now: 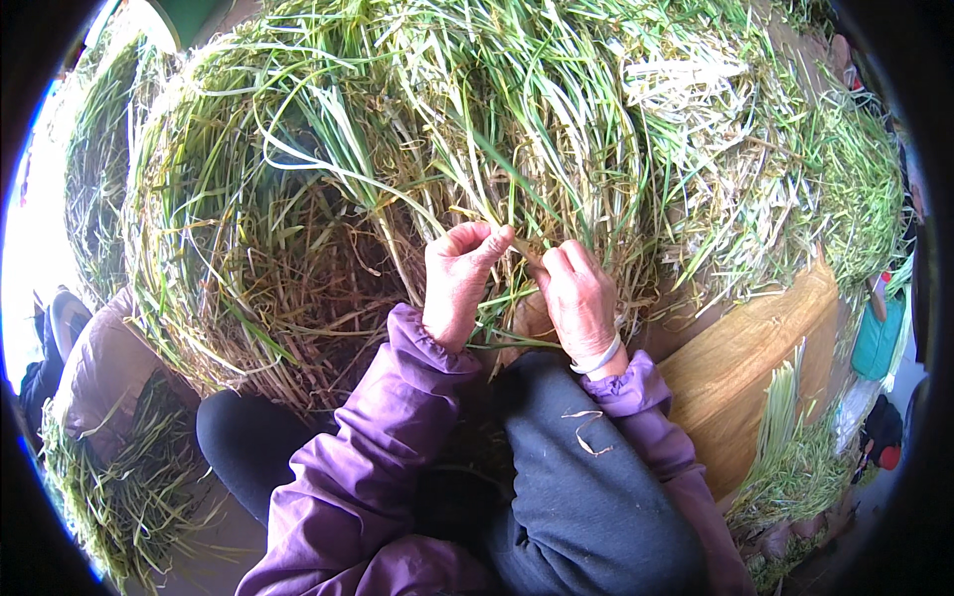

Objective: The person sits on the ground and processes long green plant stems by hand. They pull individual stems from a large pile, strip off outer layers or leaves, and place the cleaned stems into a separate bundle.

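Close together above my knees, both hands pinch a green plant stalk with long leaves (pixel 501 214). My left hand (pixel 463 279) has thumb and forefinger closed on it. Just to the right, my right hand (pixel 580 298) is curled with its fingertips at the stalk's lower part; a pale band circles that wrist. Behind the hands rises a large heap of long green stalks (pixel 536 112) with pale lower ends. Brownish roots and dry leaves (pixel 328 276) show in the shaded part at the left.
A wooden board (pixel 753 357) lies at the right, with a bundle of trimmed pale green stalks (pixel 779 417) at its edge. Cut leaves (pixel 857 186) are piled at the far right. More greens (pixel 119 492) lie at the lower left beside a pale sack (pixel 108 365).
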`<action>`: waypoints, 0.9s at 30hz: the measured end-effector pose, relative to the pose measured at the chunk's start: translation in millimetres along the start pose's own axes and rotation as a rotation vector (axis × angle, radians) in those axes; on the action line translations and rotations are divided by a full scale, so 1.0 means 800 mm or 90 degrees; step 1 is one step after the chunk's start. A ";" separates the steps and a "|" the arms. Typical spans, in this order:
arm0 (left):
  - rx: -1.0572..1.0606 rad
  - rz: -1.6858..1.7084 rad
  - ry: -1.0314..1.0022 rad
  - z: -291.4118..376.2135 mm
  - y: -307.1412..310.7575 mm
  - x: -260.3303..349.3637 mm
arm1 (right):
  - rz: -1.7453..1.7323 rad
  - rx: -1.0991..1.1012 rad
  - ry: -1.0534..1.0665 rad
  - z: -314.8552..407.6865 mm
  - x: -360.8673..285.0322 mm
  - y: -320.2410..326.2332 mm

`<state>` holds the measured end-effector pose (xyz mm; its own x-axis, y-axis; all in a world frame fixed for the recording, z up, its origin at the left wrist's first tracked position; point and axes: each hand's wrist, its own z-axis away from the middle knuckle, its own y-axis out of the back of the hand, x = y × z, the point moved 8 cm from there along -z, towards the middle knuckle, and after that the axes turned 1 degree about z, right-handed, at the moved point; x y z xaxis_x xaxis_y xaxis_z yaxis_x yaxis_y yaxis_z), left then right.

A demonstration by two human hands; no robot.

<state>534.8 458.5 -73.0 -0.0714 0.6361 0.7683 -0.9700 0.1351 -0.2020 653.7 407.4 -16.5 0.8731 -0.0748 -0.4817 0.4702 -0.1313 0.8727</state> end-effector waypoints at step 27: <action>0.046 0.155 -0.131 0.010 0.045 0.045 | -0.396 0.298 -0.496 0.039 0.250 0.035</action>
<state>495.2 480.1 -47.7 -0.3413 0.4747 0.8112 -0.9323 -0.0614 -0.3564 837.3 358.1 -90.8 0.1024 -0.4473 -0.8885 0.5607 -0.7118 0.4230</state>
